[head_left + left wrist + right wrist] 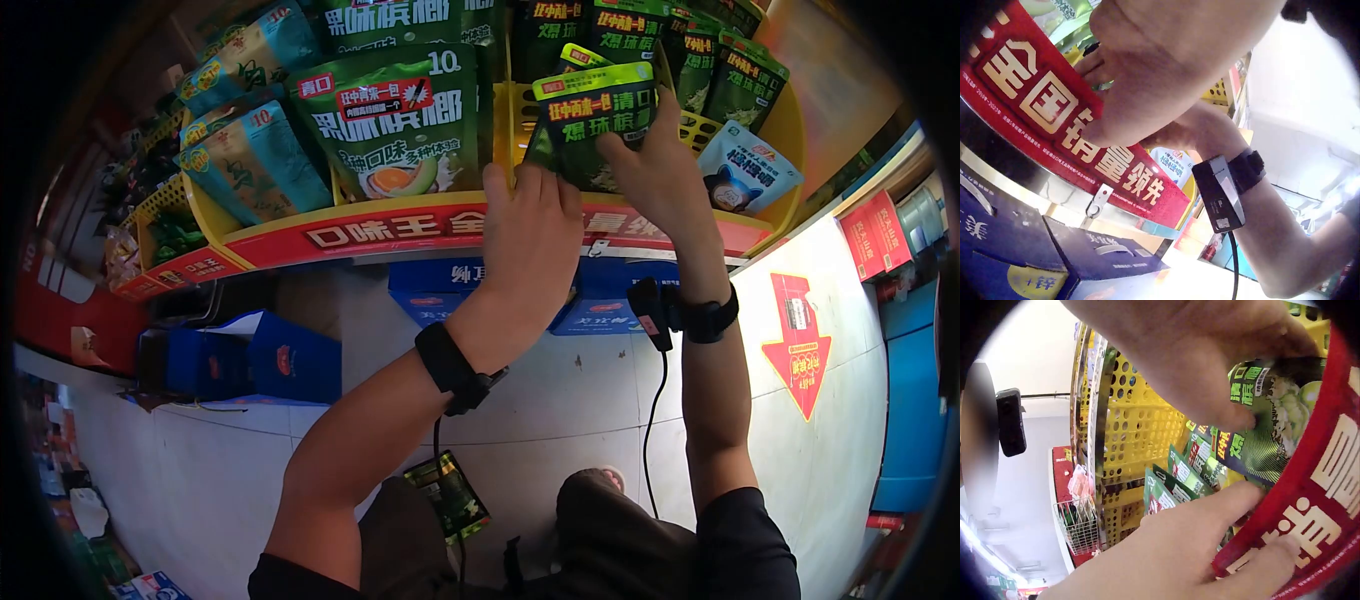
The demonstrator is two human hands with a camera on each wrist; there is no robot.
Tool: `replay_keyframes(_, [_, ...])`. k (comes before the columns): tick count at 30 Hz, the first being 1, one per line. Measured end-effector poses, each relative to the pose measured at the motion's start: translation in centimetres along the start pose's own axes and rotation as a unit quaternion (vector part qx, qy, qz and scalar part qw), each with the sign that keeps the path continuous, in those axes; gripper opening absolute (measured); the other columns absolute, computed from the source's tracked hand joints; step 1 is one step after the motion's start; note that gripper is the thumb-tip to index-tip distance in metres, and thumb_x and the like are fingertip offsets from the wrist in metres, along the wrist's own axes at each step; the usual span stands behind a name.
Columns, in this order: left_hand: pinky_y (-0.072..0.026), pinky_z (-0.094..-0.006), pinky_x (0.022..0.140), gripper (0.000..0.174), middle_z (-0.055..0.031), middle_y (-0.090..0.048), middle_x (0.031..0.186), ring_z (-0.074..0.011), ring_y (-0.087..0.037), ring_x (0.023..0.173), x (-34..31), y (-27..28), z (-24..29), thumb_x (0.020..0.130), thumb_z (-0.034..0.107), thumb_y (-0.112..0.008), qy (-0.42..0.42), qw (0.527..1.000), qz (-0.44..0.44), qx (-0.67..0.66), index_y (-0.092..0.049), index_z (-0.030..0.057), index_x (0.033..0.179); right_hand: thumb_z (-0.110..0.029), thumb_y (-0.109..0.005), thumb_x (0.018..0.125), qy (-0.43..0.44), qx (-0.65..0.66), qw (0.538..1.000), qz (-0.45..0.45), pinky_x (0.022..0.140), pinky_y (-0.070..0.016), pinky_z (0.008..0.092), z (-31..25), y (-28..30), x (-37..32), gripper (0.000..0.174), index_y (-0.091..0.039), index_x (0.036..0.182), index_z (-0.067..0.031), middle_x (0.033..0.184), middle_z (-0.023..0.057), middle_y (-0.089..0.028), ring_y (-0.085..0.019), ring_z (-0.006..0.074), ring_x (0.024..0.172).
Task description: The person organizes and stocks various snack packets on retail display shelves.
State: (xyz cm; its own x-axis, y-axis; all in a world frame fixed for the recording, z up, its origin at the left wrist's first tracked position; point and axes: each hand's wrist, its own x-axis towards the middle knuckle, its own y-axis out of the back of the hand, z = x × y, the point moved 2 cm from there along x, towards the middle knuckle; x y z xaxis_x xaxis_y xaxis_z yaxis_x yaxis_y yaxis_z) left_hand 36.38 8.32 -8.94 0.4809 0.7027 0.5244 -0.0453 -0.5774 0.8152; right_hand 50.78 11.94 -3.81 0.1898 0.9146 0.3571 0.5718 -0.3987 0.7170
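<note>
In the head view my right hand point(660, 175) pinches a dark green snack pouch point(590, 118) with a bright lime top edge. Its thumb presses the front of the pouch, and the fingers go behind the right side. The pouch stands upright in a yellow basket point(790, 195), just behind its red front strip point(400, 228). My left hand point(532, 245) grips the front rim left of the pouch. In the left wrist view, its thumb lies outside the red strip point(1054, 103) while the fingers reach over the rim, partly hidden.
Larger green pouches point(395, 125) and teal pouches point(255, 165) fill the basket's left part. A small white-blue pouch point(748, 168) leans at the right end. Blue boxes point(430, 285) stand below the shelf. A dark green pouch point(448, 497) lies on the floor between the legs.
</note>
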Motion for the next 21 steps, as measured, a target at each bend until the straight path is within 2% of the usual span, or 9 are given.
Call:
replay_keyframes(1, [-0.0294,-0.0524,0.097,0.031,-0.0117,-0.060,0.107,-0.0220,-0.054,0.102,0.0,-0.1,0.1,0.080,0.016,-0.064,-0.003,1.000,-0.015,0.002,-0.066,0.0037,0.108,-0.030,-0.065,0.081,0.000,-0.001,1.000,0.001,0.087,-0.0511,0.0473,0.6,-0.5,0.4,0.084,-0.021,0.141,0.0110,0.114,0.0353,-0.059,-0.064,0.0482,0.098])
replay_keyframes(3, [-0.0288,-0.0535,0.099,0.031,-0.0110,-0.061,0.106,-0.0220,-0.053,0.102,0.0,-0.1,0.4,0.081,0.015,-0.063,-0.006,1.000,-0.030,0.000,-0.066,0.0039,0.109,-0.025,-0.070,0.080,0.075,0.058,0.991,0.095,0.082,-0.0519,0.0368,1.5,-1.2,0.8,0.082,-0.027,0.142,0.0078,0.105,0.0268,-0.065,-0.067,0.0314,0.095])
replay_keyframes(6, [-0.0271,-0.0554,0.102,0.032,-0.0113,-0.061,0.106,-0.0225,-0.053,0.104,0.0,0.4,0.2,0.081,0.015,-0.062,-0.017,0.999,-0.033,0.020,-0.065,0.0041,0.111,-0.021,-0.073,0.075,0.030,0.233,0.970,0.069,0.084,-0.0524,0.0378,1.8,-1.7,0.5,0.076,-0.036,0.132,0.0118,0.115,0.0250,-0.061,-0.064,0.0298,0.098])
replay_keyframes(8, [-0.0264,-0.0561,0.103,0.032,-0.0116,-0.061,0.106,-0.0234,-0.053,0.107,-0.6,1.2,0.3,0.081,0.015,-0.063,-0.004,0.998,-0.019,0.058,-0.065,0.0040,0.111,-0.018,-0.077,0.073,0.014,0.272,0.959,0.085,0.084,-0.0517,0.0328,3.0,-2.5,1.0,0.070,-0.042,0.128,0.0092,0.113,0.0202,-0.061,-0.063,0.0231,0.097])
replay_keyframes(10, [-0.0268,-0.0563,0.102,0.032,-0.0119,-0.061,0.107,-0.0238,-0.053,0.108,-1.5,2.7,0.2,0.080,0.015,-0.063,-0.024,0.999,0.015,0.039,-0.065,0.0039,0.111,-0.013,-0.079,0.073,0.100,0.285,0.946,0.120,0.084,-0.0509,0.0305,3.1,-2.5,0.9,0.064,-0.046,0.124,0.0064,0.110,0.0172,-0.061,-0.063,0.0215,0.094])
replay_keyframes(12, [-0.0272,-0.0564,0.102,0.032,-0.0122,-0.060,0.107,-0.0242,-0.053,0.109,-3.1,4.2,0.3,0.080,0.015,-0.063,-0.048,0.998,0.046,0.017,-0.065,0.0037,0.110,-0.008,-0.077,0.075,0.133,0.355,0.918,0.116,0.082,-0.0507,0.0289,2.7,-2.3,0.4,0.051,-0.051,0.118,0.0033,0.104,0.0120,-0.063,-0.063,0.0183,0.090])
replay_keyframes(15, [-0.0314,-0.0533,0.100,0.033,-0.0114,-0.061,0.101,-0.0243,-0.054,0.103,-6.2,5.1,0.8,0.078,0.014,-0.064,-0.129,0.990,-0.002,-0.047,-0.064,0.0039,0.110,-0.007,-0.076,0.080,0.122,0.451,0.884,-0.022,0.076,-0.0490,0.0254,2.9,-2.2,0.5,0.033,-0.052,0.103,-0.0005,0.093,0.0055,-0.064,-0.060,0.0113,0.087])
replay_keyframes(18, [-0.0398,-0.0475,0.090,0.031,-0.0113,-0.062,0.093,-0.0261,-0.059,0.094,-11.1,1.9,1.1,0.082,0.015,-0.062,-0.209,0.951,-0.164,-0.157,-0.064,0.0052,0.111,-0.010,-0.075,0.082,0.092,0.369,0.924,0.027,0.075,-0.0486,0.0261,4.3,-1.9,0.7,0.028,-0.054,0.097,-0.0015,0.091,0.0053,-0.063,-0.060,0.0116,0.085])
replay_keyframes(21, [-0.0432,-0.0478,0.086,0.039,-0.0134,-0.063,0.093,-0.0286,-0.063,0.092,-18.1,-2.6,0.5,0.085,0.024,-0.061,-0.216,0.869,-0.385,-0.223,-0.060,0.0060,0.119,-0.016,-0.073,0.087,0.163,0.293,0.936,0.105,0.078,-0.0492,0.0269,5.3,-1.4,0.9,0.028,-0.056,0.100,0.0014,0.093,0.0086,-0.065,-0.062,0.0131,0.086])
